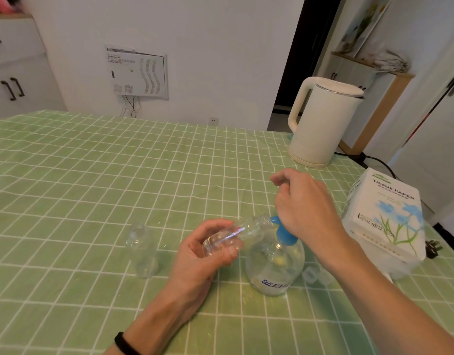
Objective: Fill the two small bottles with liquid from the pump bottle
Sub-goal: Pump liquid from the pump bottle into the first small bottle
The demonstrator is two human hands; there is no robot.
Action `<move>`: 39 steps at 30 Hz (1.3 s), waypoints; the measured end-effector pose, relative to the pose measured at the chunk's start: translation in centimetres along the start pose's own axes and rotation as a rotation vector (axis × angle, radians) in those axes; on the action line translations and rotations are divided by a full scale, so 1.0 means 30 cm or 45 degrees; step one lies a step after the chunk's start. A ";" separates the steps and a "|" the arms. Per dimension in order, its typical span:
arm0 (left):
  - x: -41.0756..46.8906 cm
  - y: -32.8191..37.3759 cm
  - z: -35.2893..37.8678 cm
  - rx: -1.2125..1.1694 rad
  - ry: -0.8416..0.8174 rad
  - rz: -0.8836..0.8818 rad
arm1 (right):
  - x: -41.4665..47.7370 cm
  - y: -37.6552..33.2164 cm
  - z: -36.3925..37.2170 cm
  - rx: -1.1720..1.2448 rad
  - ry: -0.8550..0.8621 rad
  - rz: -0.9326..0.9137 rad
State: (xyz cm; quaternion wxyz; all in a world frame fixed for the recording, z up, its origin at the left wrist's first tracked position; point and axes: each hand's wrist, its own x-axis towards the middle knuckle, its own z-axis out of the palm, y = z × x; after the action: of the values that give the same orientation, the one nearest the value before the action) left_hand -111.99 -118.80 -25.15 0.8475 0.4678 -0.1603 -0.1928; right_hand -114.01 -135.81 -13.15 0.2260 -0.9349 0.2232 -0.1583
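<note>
Looking down on a tabletop (92, 175) under a green checked cloth, in a white-walled room with a cabinet (10, 73) at left and a dark doorway (297, 47). The left grip (208, 249) pinches a tilted small bottle (236, 234), its mouth at the pump bottle (274, 265)'s blue nozzle. The right grip (305, 203) covers the pump head, fingers loosely curled – whether they clasp it is hidden. A second small bottle (142, 252) stands upright to the left. A white kettle (323, 124) and a tissue pack (384, 219) sit at right.

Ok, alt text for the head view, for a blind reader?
The left hand holds a small bottle tilted, mouth at the pump bottle's blue spout; the right hand rests on top. The second small bottle stands uncapped nearby.
</note>
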 end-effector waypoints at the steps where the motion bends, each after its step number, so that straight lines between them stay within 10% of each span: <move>1: -0.001 -0.001 0.000 -0.001 -0.001 -0.002 | 0.000 -0.002 -0.003 0.011 0.005 0.000; 39: -0.006 0.010 0.004 0.004 0.019 -0.016 | 0.014 0.025 0.013 0.119 -0.046 0.048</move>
State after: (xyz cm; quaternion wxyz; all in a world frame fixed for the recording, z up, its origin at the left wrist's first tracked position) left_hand -112.14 -118.68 -24.84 0.8467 0.4716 -0.1514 -0.1943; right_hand -113.76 -136.46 -13.76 0.2763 -0.9217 0.2291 -0.1473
